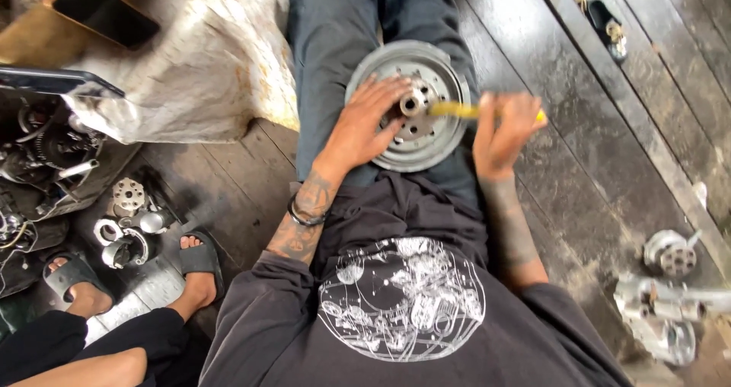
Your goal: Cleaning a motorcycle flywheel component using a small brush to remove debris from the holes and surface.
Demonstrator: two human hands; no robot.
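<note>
The person sits on a dark plank floor (601, 166) with a round grey metal disc (409, 105) resting on the lap. The left hand (364, 124) lies flat on the disc's face at about eight o'clock of its hub, fingers (388, 90) spread open and gripping nothing. The right hand (502, 132), at the disc's three o'clock, has its fingers curled tight around a yellow-handled tool (457, 110), blurred, whose tip points into the hub. Farther off at nine o'clock, small metal parts (129, 223) lie on the floor beside another person's sandalled feet (199, 261).
</note>
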